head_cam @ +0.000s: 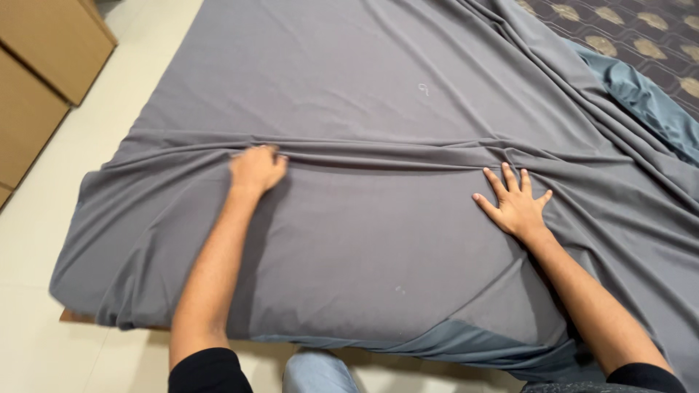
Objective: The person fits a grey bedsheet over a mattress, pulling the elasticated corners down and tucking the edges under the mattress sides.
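Lying under both hands, the grey sheet (pixel 378 94) is covering the bed, its long fold running left to right. The left hand (pixel 256 169) is gripping that fold; the right hand (pixel 515 205) is pressing flat, fingers spread.

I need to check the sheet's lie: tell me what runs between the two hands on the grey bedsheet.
In the head view, a long bunched fold of the grey fabric bedsheet runs between the left hand and the right hand; nothing else lies there.
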